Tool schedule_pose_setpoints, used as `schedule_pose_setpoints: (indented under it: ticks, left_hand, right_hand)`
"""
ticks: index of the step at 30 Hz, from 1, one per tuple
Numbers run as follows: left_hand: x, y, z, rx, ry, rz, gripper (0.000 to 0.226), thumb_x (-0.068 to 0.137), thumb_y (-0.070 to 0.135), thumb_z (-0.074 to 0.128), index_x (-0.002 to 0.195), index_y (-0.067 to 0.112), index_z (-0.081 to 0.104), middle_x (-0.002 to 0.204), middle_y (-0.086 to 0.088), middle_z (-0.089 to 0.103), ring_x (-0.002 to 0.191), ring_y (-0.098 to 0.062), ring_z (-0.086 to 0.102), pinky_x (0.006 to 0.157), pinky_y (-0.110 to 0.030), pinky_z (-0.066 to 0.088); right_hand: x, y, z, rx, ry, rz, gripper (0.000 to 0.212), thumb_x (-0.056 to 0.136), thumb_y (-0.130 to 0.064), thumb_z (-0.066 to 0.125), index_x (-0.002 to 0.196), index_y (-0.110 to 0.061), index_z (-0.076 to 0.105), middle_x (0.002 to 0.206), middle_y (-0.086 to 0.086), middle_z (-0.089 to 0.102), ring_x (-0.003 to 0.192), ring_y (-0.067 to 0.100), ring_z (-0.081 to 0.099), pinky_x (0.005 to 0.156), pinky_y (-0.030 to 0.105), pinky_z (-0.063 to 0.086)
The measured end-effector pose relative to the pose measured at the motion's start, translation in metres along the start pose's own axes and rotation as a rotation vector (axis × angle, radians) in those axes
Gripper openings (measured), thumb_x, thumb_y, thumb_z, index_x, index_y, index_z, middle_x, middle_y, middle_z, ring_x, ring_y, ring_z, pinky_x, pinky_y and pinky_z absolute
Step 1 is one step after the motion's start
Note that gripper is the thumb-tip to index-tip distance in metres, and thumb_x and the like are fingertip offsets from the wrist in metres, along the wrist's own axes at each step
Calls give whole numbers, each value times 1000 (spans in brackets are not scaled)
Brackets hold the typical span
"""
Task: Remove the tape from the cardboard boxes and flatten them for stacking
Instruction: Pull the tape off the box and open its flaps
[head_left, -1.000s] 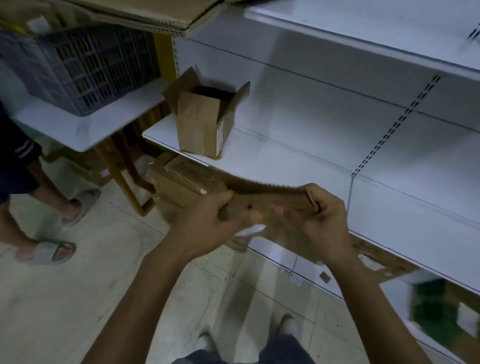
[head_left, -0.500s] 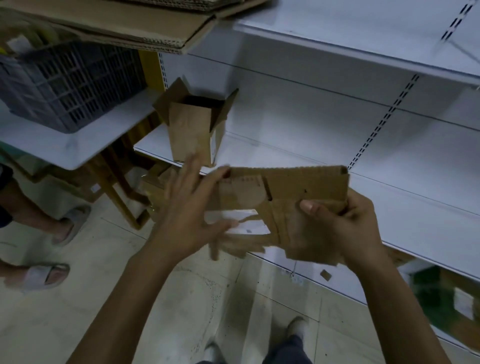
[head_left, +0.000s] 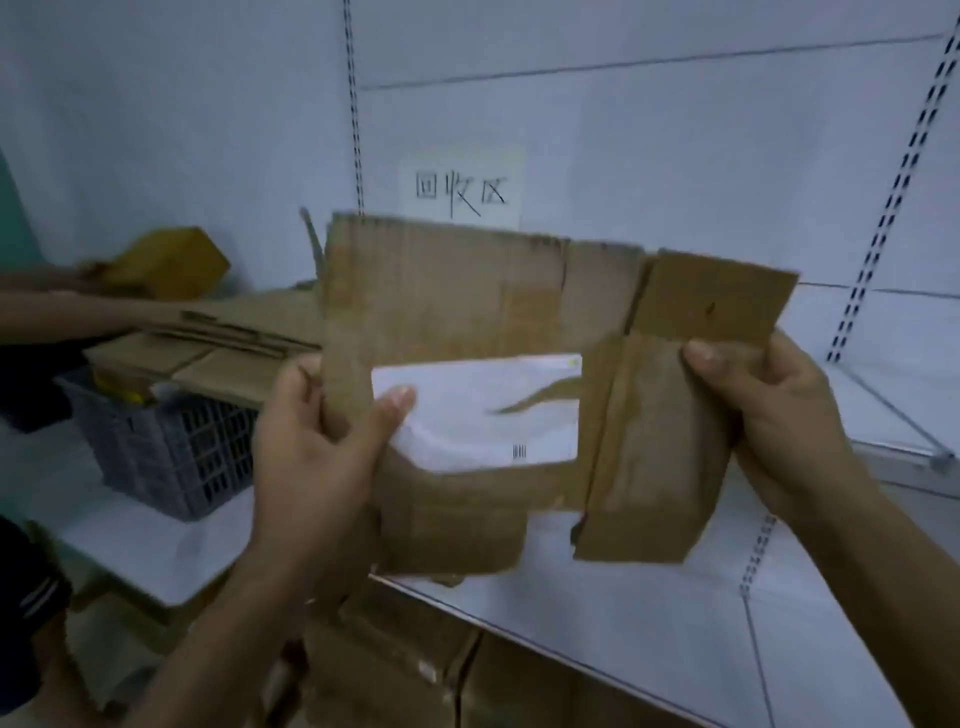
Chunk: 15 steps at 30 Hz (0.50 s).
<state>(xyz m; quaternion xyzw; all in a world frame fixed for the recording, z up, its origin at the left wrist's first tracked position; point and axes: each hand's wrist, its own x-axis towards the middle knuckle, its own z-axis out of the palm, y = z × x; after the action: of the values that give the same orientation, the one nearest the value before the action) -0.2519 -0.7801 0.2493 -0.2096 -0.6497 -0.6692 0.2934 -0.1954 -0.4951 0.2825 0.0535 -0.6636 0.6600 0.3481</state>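
Where half a second ago it hung half-folded, the box (head_left: 467, 312) now stands flat and raised at centre, both grips closed on its edges: left hand (head_left: 311, 457) at 8 o'clock, thumb on the white label (head_left: 483, 410), right hand (head_left: 769, 426) at 3. Flattening looks done; the stack (head_left: 208, 332) at 9 o'clock likely comes next.

The scene is taken in by one wide-angle camera worn on the head, aimed forward and slightly downward at the white shelf (head_left: 675, 613). The flattened cardboard (head_left: 467, 312), held by the left hand (head_left: 311, 457) and right hand (head_left: 769, 426), is seen very near, filling mid-frame. The grey crate (head_left: 156, 457) at the blurred left edge seems to lie farther off.
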Motion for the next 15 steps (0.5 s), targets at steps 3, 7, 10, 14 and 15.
schedule_pose_setpoints:
  ticks: [3, 7, 10, 14, 15]
  left_hand:
    - [64, 23, -2, -57, 75, 3, 34, 78, 28, 74, 105, 15, 57, 98, 5, 71, 89, -8, 69, 72, -24, 56]
    - [142, 23, -11, 76, 98, -16, 44, 75, 38, 76, 110, 19, 56, 108, 3, 67, 92, -10, 66, 73, -25, 53]
    - [187, 12, -4, 226, 120, 32, 56, 76, 36, 76, 123, 19, 49, 121, -3, 60, 103, -15, 61, 80, -29, 51]
    - [230, -18, 22, 721, 26, 124, 71, 83, 41, 68, 143, 24, 33, 157, -9, 11, 142, -28, 17, 113, -47, 25]
    - [237, -24, 31, 771, -13, 138, 66, 85, 45, 63, 142, 26, 36, 159, -6, 2, 145, -26, 8, 114, -48, 19]
  right_hand:
    - [35, -15, 30, -87, -60, -42, 51, 67, -48, 73, 112, -29, 58, 108, -5, 70, 95, 12, 69, 76, 30, 57]
    - [71, -9, 57, -122, -113, -23, 44, 70, -42, 73, 108, -27, 55, 104, -4, 69, 85, 8, 70, 67, 23, 57]
    - [104, -1, 76, -112, -75, -3, 28, 83, -28, 70, 105, -24, 54, 101, -6, 66, 80, 5, 68, 56, 15, 53]
    - [173, 5, 116, -109, 9, 32, 26, 88, -20, 64, 111, -10, 55, 106, 4, 64, 90, 17, 64, 69, 30, 56]
    - [196, 4, 130, -82, 41, 51, 28, 88, -17, 63, 113, -6, 55, 109, 8, 64, 94, 22, 63, 77, 38, 56]
